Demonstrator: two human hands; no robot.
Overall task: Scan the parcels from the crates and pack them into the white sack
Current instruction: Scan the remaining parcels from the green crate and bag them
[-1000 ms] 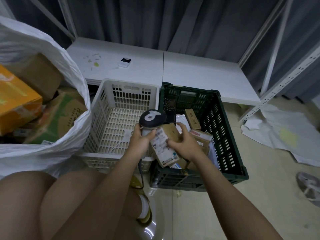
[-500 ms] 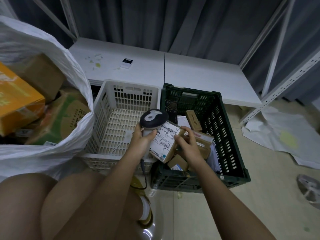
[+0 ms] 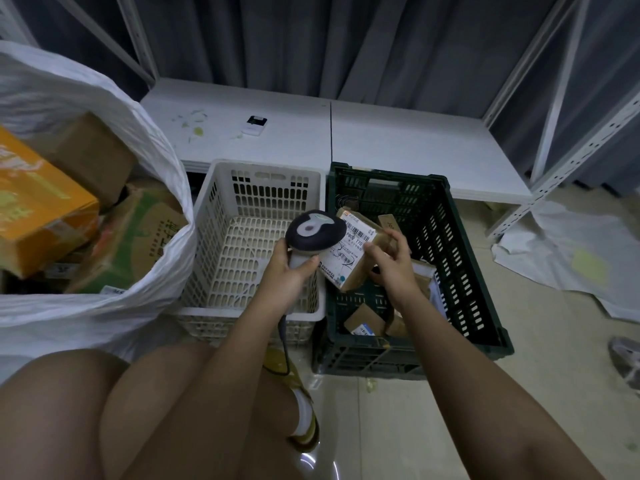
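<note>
Scanner (image 3: 314, 233) in left hand (image 3: 287, 276) — fingers wrapped round its pale handle, dark head tipped toward the label of a brown parcel (image 3: 356, 256). Right hand (image 3: 389, 268) grips that parcel from its right side, fingers curled over the top edge, label face up and tilted toward the scanner head; scanner head overlaps the label's left edge, can't tell if they touch. Parcel is held above the green crate (image 3: 464, 258), near its left wall. More brown parcels (image 3: 369, 320) lie on the crate floor under the hands. White crate (image 3: 242, 244) sits just beside the green one on its left — only its slotted floor shows. White sack (image 3: 114, 306) stands left of the white crate, mouth open, with an orange box (image 3: 38, 216) and cardboard boxes inside. Scanner cable (image 3: 284, 348) hangs down from the handle past the knee.
</note>
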